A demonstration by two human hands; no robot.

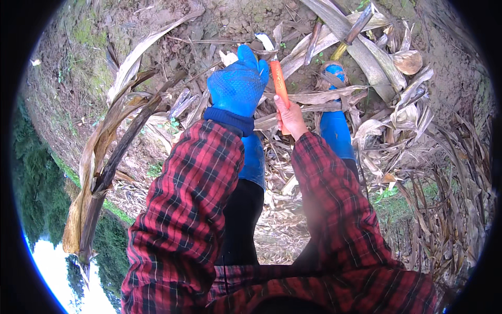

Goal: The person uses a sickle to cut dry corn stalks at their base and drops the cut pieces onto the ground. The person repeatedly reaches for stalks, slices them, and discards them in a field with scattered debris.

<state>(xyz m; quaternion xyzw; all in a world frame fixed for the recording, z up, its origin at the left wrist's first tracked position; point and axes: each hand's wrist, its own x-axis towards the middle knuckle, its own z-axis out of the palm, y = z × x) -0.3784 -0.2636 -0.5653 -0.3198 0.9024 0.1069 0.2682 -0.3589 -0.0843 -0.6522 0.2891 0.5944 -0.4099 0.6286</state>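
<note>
My left hand [238,83], in a blue textured glove, is closed with its knuckles upward. Whatever lies under its fingers is hidden; a pale scrap of husk [228,58] shows at its far left side, and a thin dry strip runs to it from the left. My bare right hand [291,119] grips the orange handle [278,83] of a knife. Its blade [265,42] points away from me, just right of the gloved fingers, with a bright tip. Whether the blade touches anything cannot be made out.
A long dry corn stalk [111,167] with withered leaves slants on the left. Broad dry leaves [361,49] and a cut stalk [360,23] lie far right. My blue boots [334,133] stand among husk litter on bare soil [230,18]. Dry stalks [444,214] crowd the right.
</note>
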